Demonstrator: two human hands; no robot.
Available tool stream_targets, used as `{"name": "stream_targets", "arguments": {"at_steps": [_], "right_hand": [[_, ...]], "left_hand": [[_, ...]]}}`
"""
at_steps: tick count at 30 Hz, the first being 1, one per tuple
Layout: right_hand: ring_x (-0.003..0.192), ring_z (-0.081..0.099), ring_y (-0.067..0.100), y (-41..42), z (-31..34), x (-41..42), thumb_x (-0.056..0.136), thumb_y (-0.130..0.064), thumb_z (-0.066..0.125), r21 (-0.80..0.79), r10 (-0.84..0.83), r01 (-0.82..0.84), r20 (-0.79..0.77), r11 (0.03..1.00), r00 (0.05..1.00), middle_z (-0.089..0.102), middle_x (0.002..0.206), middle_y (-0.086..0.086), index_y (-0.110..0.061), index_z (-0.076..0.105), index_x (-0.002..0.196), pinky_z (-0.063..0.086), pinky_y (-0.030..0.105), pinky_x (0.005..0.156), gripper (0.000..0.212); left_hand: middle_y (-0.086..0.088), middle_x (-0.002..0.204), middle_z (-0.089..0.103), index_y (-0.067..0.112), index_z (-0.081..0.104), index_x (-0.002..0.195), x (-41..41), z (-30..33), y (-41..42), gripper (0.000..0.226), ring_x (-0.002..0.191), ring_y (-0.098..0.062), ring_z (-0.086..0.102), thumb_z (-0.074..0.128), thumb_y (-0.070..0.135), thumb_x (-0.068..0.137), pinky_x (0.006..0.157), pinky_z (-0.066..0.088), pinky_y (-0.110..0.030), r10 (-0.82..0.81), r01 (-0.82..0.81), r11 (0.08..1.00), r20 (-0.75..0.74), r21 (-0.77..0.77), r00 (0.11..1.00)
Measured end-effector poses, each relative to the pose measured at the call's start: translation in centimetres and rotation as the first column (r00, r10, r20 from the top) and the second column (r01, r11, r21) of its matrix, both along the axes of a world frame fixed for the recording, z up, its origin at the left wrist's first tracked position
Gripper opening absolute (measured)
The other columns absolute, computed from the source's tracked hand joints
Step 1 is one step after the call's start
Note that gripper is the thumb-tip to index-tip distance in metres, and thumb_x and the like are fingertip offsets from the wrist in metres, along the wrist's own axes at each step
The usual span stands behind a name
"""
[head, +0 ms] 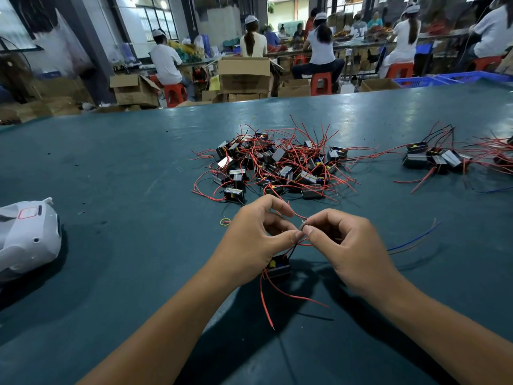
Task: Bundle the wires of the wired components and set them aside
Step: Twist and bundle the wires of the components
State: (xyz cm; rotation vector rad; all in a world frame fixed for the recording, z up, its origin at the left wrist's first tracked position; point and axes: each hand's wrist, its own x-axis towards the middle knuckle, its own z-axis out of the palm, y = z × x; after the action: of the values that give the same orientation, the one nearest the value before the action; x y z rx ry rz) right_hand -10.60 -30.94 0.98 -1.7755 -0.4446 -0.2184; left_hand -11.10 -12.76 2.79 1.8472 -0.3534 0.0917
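Both hands are meeting at the lower centre of the frame: I am seeing the left hand [258,237] and the right hand [347,245] pinching the red wires [301,241] of one component [277,266], which is hanging just below the left hand. Above them the pile of components [277,165] is lying on the green table [111,176]. A yellow rubber band [225,222] is lying beside the left hand.

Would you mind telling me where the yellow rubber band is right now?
The yellow rubber band lies on the green table, just left of the left hand and in front of the central pile of wired components.
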Motion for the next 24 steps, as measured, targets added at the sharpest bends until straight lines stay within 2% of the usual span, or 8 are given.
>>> {"name": "stream_targets", "arguments": {"at_steps": [5, 9, 13, 15, 17, 20, 22, 24], "right_hand": [[0.057, 0.052, 0.006, -0.1, 0.0, 0.0, 0.088, -0.015, 0.071, -0.027, 0.008, -0.008, 0.029, 1.0, 1.0, 0.066, 0.066, 0.001, -0.021, 0.07, 0.077, 0.043, 0.025, 0.056, 0.013], [0.062, 0.059, 0.022, -0.1, 0.0, 0.1, 0.088, -0.016, 0.071, -0.026, 0.004, -0.003, 0.04, 1.0, 0.999, 0.069, 0.068, 0.001, -0.022, 0.071, 0.077, 0.048, 0.035, 0.061, 0.013], [0.064, 0.061, 0.025, -0.1, 0.1, 0.0, 0.087, -0.024, 0.072, -0.03, 0.009, -0.007, 0.065, 1.0, 0.998, 0.068, 0.068, 0.002, -0.021, 0.07, 0.077, 0.049, 0.04, 0.062, 0.01], [0.058, 0.054, 0.025, -0.1, 0.2, -0.3, 0.084, -0.031, 0.069, -0.036, 0.012, -0.009, 0.082, 0.999, 0.997, 0.064, 0.065, 0.007, -0.022, 0.069, 0.077, 0.045, 0.04, 0.058, 0.012], [0.055, 0.048, 0.021, -0.2, 0.3, -0.4, 0.086, -0.025, 0.07, -0.052, 0.021, -0.017, 0.093, 0.999, 0.995, 0.061, 0.064, 0.009, -0.022, 0.068, 0.077, 0.042, 0.04, 0.055, 0.01], [0.057, 0.053, 0.026, -0.2, 0.3, -0.4, 0.089, -0.014, 0.07, -0.101, 0.035, -0.023, 0.112, 0.995, 0.993, 0.063, 0.065, 0.008, -0.021, 0.069, 0.077, 0.045, 0.042, 0.057, 0.014], [0.061, 0.057, 0.027, -0.2, 0.4, -0.4, 0.089, -0.014, 0.07, -0.116, 0.038, -0.023, 0.125, 0.993, 0.991, 0.065, 0.066, 0.003, -0.02, 0.071, 0.079, 0.046, 0.039, 0.057, 0.012], [0.06, 0.057, 0.017, -0.2, 0.5, -0.5, 0.087, -0.012, 0.071, -0.138, 0.037, -0.016, 0.151, 0.99, 0.988, 0.065, 0.067, -0.004, -0.021, 0.071, 0.08, 0.046, 0.029, 0.057, 0.012]], "left_hand": [[0.001, 0.075, 0.073, 0.016, 0.058, 0.102, -0.2, 0.2, -0.1, 0.03, 0.061, -0.004, 0.055, 0.081, 0.016, 0.083, 0.058, 0.043, -0.014, 0.002, -0.002, 1.0, 0.001, 0.002, 1.0], [-0.002, 0.082, 0.074, 0.019, 0.059, 0.101, -0.4, 0.5, 0.0, 0.028, 0.065, -0.006, 0.057, 0.081, 0.019, 0.083, 0.06, 0.045, -0.017, 0.019, -0.021, 0.998, 0.023, 0.064, 1.0], [0.016, 0.1, 0.067, 0.031, 0.062, 0.106, -0.8, 1.0, 0.3, 0.024, 0.084, -0.005, 0.058, 0.074, 0.032, 0.086, 0.068, 0.039, -0.01, 0.055, -0.115, 0.953, 0.213, 0.28, 0.975], [0.02, 0.105, 0.063, 0.034, 0.064, 0.108, -1.0, 1.3, 0.3, 0.022, 0.093, -0.006, 0.056, 0.068, 0.039, 0.088, 0.073, 0.038, -0.01, 0.044, -0.157, 0.918, 0.301, 0.365, 0.952], [0.019, 0.105, 0.061, 0.03, 0.067, 0.107, -1.1, 1.5, 0.1, 0.02, 0.096, -0.007, 0.055, 0.066, 0.042, 0.09, 0.081, 0.041, -0.017, 0.014, -0.177, 0.889, 0.36, 0.422, 0.933], [0.01, 0.101, 0.061, 0.022, 0.07, 0.1, -1.0, 1.6, 0.0, 0.021, 0.097, -0.014, 0.055, 0.068, 0.041, 0.092, 0.087, 0.047, -0.04, 0.004, -0.22, 0.854, 0.416, 0.471, 0.909], [0.008, 0.099, 0.061, 0.021, 0.07, 0.097, -1.0, 1.8, 0.0, 0.02, 0.096, -0.016, 0.054, 0.067, 0.04, 0.092, 0.087, 0.046, -0.043, 0.005, -0.245, 0.835, 0.438, 0.493, 0.899], [0.008, 0.099, 0.06, 0.02, 0.07, 0.097, -1.0, 1.9, 0.1, 0.015, 0.095, -0.016, 0.052, 0.067, 0.035, 0.094, 0.086, 0.046, -0.043, -0.022, -0.238, 0.824, 0.449, 0.514, 0.893]]}}
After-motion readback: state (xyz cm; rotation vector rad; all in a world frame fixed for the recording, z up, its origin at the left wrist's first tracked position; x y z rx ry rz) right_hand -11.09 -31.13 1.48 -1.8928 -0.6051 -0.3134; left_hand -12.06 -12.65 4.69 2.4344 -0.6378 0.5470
